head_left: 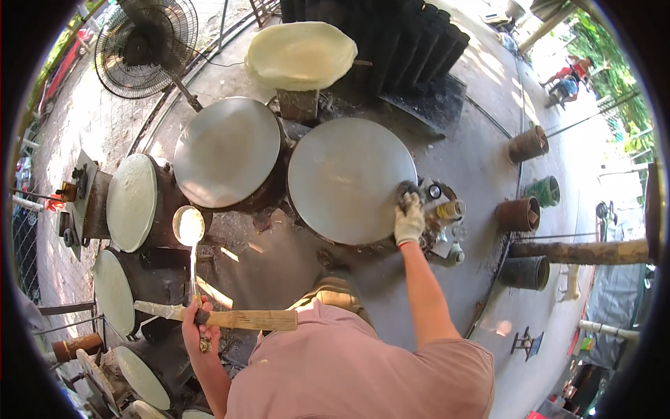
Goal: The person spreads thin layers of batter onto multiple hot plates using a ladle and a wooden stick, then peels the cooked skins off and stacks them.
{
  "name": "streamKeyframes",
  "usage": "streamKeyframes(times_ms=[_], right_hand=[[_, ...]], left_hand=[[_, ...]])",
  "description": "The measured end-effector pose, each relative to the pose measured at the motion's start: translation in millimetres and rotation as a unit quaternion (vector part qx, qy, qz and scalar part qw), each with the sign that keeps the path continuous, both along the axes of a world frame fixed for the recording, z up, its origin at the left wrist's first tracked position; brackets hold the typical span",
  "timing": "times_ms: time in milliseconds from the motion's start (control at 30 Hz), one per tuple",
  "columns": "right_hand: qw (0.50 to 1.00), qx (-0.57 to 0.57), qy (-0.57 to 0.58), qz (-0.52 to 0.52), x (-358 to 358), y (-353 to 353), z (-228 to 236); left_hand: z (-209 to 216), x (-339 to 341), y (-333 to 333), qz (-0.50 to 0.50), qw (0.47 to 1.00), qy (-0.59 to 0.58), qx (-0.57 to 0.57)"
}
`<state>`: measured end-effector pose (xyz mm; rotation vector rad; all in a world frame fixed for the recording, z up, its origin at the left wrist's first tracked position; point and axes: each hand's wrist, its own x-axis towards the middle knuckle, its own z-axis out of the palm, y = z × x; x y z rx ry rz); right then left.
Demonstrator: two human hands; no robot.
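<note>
My left hand (pixel 198 325) is closed around a metal ladle (pixel 188 227), whose bowl carries white batter or similar. The same hand grips a tool with a flat wooden handle (pixel 255 319) and a pale blade pointing left. My right hand (pixel 410 225), in a whitish glove, holds a dark grey scrubbing wad (pixel 407 188) against the right rim of a large round griddle (pixel 349 174). That griddle's surface is bare and grey. To its left stands a second bare griddle (pixel 225 150). Further left, another griddle (pixel 131 202) is covered with a pale, thin sheet.
A stack of pale round flatbreads (pixel 300 54) sits behind the griddles, near a black corrugated mass (pixel 412 52). A standing fan (pixel 145 47) is at the far left. Jars and bottles (pixel 449 209) crowd beside my right hand. Several pots, including a brown one (pixel 516 215), stand to the right.
</note>
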<state>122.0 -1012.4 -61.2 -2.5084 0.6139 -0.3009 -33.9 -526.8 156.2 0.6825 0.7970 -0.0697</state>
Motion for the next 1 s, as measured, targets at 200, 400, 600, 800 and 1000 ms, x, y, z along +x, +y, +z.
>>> streamKeyframes(times_ms=[200,400,600,800,1000], right_hand=[[0.981,-0.152,-0.109,0.059,-117.4,126.5,-28.9],[0.964,-0.034,-0.05,0.26,-111.6,237.3,-11.1],[0.928,-0.155,0.089,0.327,-15.8,293.5,-4.9],[0.913,-0.156,0.074,0.369,5.0,275.7,-12.0],[0.958,-0.082,-0.124,0.245,-114.3,183.4,23.5]], left_hand=[[-7.0,-57.2,28.4,-0.048,0.999,-0.01,-0.001],[1.6,-120.4,59.6,-0.017,1.0,0.005,0.007],[4.2,-181.5,80.9,0.048,0.998,0.003,0.04],[-4.5,-217.5,89.6,0.101,0.991,0.036,0.082],[-15.1,-216.0,98.1,0.126,0.991,0.046,0.026]])
